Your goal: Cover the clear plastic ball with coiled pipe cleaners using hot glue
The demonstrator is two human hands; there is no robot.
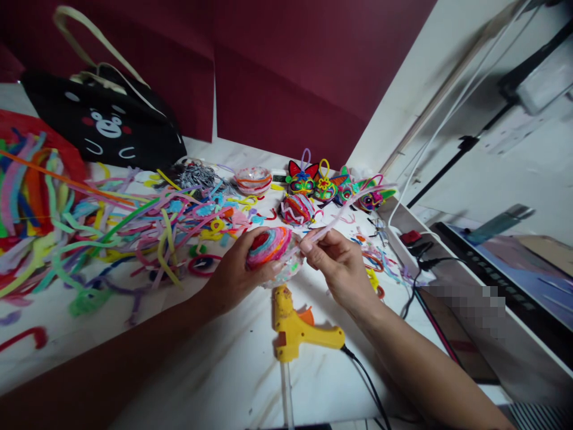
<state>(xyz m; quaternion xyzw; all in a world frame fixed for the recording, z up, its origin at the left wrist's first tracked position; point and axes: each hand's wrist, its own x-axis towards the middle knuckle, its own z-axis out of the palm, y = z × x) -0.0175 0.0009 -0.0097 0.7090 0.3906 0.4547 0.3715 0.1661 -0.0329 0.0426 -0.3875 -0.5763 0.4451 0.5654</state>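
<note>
My left hand (237, 269) is closed around a ball (271, 246) partly wrapped in bands of red, blue, orange and pink pipe cleaner. The ball's lower right side looks clear, with pale spots. Between the thumb and fingers of my right hand (335, 260) is a pale pink pipe cleaner (342, 214), pinched at the ball's right side; its free length rises to the upper right. Just below the ball, a yellow glue gun (286, 322) lies on the white table (224, 370), a clear glue stick poking from its rear.
Loose pipe cleaners (111, 233) cover the left side. Behind the ball are a wrapped ball (298, 209), a clear striped bowl (253, 179) and several colourful animal-like ornaments (324, 186). A black bag (107, 122) stands at back left. The glue gun's black cord (369, 382) runs toward the front edge.
</note>
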